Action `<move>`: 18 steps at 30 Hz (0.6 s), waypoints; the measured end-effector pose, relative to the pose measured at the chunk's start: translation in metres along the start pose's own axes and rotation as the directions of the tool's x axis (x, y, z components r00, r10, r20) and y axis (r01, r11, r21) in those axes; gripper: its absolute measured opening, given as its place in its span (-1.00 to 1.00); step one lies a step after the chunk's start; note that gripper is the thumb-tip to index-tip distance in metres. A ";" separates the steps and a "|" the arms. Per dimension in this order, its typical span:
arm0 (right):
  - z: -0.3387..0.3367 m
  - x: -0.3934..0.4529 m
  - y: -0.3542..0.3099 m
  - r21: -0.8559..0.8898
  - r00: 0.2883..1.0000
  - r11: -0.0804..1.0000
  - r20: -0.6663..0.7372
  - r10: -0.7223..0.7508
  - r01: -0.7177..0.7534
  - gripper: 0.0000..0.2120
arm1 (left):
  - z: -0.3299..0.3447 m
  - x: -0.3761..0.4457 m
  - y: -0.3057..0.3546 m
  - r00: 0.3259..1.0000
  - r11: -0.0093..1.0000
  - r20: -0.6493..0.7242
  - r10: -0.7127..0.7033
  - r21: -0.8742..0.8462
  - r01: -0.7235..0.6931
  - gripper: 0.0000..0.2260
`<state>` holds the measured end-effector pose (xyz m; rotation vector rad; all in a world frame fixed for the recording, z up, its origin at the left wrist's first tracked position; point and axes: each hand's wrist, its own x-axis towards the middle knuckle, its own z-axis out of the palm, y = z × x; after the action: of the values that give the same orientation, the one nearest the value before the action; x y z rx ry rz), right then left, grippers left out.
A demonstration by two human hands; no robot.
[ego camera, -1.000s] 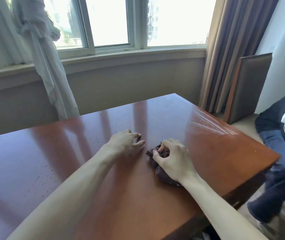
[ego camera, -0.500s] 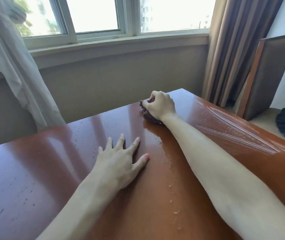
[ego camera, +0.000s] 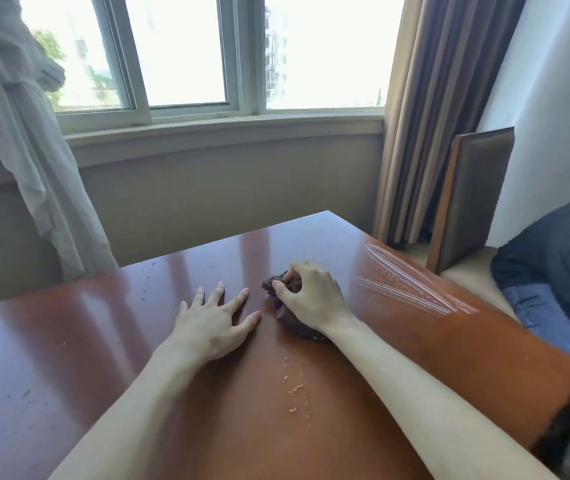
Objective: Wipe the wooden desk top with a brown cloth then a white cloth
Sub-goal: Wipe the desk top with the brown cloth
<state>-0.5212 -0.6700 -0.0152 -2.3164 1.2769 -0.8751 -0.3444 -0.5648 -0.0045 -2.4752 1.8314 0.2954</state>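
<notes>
The glossy wooden desk top (ego camera: 69, 341) fills the lower half of the head view. My right hand (ego camera: 314, 299) grips a bunched dark brown cloth (ego camera: 273, 284) against the desk near its middle; most of the cloth is hidden under the palm. My left hand (ego camera: 212, 322) lies flat on the wood just left of it, fingers spread and straight. Small pale crumbs (ego camera: 295, 388) lie on the desk between my forearms. No white cloth is in view.
A wet streak (ego camera: 408, 289) crosses the desk's right side. Behind the desk stand the window wall (ego camera: 207, 181), a grey sheer curtain (ego camera: 34, 168) at left and brown drapes (ego camera: 429, 116) at right. A leaning padded board (ego camera: 470, 199) and a seated person's leg (ego camera: 550, 299) flank the right edge.
My right hand has pulled the brown cloth back from the desk's far edge toward the middle, next to my left hand. The left hand stays flat on the desk.
</notes>
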 end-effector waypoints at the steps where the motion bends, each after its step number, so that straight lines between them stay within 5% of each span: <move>1: -0.010 -0.024 -0.002 -0.006 1.000 1.000 0.003 -0.012 0.012 -0.76 | -0.002 -0.002 0.002 1.000 1.000 0.001 0.000 -0.012 0.000 -0.37; 9: -0.036 -0.097 -0.008 -0.011 0.998 0.999 -0.041 -0.047 0.047 -0.83 | -0.010 -0.007 0.012 0.997 0.998 -0.075 0.015 -0.060 -0.020 -0.35; 18: 0.044 0.120 0.013 -0.138 0.968 0.974 -0.200 0.152 -0.182 -0.77 | 0.003 0.012 0.013 0.995 0.997 -0.062 0.073 -0.017 -0.074 -0.33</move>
<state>-0.4523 -0.7780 -0.0140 -2.2410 1.6489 -0.9874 -0.3535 -0.5790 -0.0082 -2.4599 1.9550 0.2441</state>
